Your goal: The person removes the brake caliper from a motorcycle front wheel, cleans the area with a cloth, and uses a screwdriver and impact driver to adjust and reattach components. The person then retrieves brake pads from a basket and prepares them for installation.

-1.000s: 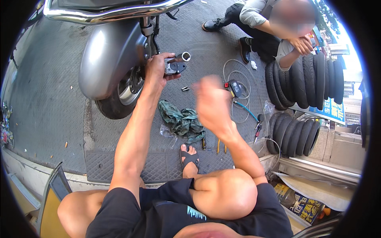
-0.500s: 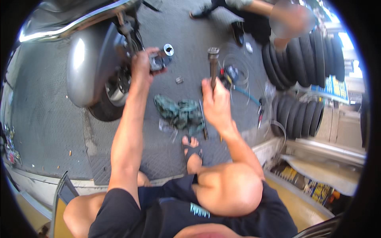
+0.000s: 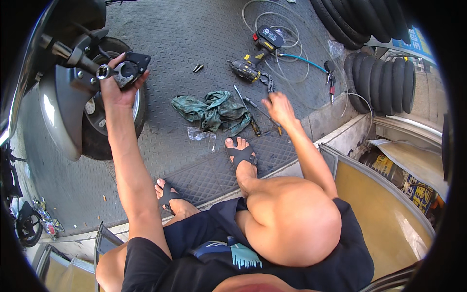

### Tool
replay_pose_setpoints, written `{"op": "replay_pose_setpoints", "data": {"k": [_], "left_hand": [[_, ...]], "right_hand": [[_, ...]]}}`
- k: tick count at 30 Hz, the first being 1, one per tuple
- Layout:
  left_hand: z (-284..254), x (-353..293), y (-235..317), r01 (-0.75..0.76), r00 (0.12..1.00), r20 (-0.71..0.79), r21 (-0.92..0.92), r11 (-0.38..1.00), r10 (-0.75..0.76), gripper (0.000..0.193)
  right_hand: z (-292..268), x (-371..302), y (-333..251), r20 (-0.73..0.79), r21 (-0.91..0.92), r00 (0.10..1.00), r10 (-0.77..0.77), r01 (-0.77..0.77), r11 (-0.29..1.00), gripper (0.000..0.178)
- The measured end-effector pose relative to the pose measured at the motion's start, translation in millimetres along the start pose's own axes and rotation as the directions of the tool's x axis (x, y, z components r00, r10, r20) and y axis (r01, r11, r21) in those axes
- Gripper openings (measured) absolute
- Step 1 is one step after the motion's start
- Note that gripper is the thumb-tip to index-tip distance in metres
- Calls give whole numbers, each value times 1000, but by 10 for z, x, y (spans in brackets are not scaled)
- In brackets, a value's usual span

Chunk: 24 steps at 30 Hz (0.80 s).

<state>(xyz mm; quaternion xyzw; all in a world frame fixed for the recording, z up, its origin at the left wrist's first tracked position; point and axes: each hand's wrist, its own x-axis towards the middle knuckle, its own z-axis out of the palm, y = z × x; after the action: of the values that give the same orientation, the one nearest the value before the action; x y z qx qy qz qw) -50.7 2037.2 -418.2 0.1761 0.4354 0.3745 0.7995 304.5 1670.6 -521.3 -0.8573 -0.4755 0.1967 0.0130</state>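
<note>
My left hand (image 3: 119, 90) is wrapped round a black brake caliper (image 3: 127, 72), held beside the wheel (image 3: 99, 119) of a grey motor scooter. Next to it, the round silver end of a metal tube (image 3: 103, 71) shows its hollow opening. My right hand (image 3: 280, 109) is low over the floor with its fingers curled, at the end of a dark metal hand tool (image 3: 267, 82). Whether the fingers grip that tool is hidden. Just beyond lies a yellow and black cordless power tool (image 3: 247, 68). A crumpled green rag (image 3: 211, 111) sits between my hands.
Two small metal pieces (image 3: 197, 68) lie on the textured floor. A screwdriver (image 3: 255, 126) rests by the rag, near a clear plastic bag (image 3: 200, 135). A coiled clear hose and blue air line (image 3: 304, 58) spread to the right. Stacked tyres (image 3: 382, 82) stand behind.
My right hand has come down toward the floor; the long socket tool it held up is no longer plainly visible. The caliper in my left hand is nearer the wheel. The view has shifted.
</note>
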Motion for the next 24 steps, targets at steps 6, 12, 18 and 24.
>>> {"op": "replay_pose_setpoints", "data": {"k": [6, 12, 18, 24], "left_hand": [[56, -132, 17, -27, 1000, -14, -25, 999, 27, 18], [101, -49, -123, -126, 989, -68, 31, 992, 128, 18], [311, -68, -253, -241, 947, -189, 113, 964, 259, 12], [353, -46, -302, -384, 895, -210, 84, 919, 393, 11]], "right_hand": [[-191, 1296, 128, -95, -375, 824, -559, 491, 786, 58], [-237, 2064, 86, 220, -256, 688, -691, 724, 640, 53], [-1069, 1182, -745, 196, 103, 747, -635, 629, 771, 53], [-1745, 173, -1613, 93, 650, 847, -523, 346, 676, 32]]}}
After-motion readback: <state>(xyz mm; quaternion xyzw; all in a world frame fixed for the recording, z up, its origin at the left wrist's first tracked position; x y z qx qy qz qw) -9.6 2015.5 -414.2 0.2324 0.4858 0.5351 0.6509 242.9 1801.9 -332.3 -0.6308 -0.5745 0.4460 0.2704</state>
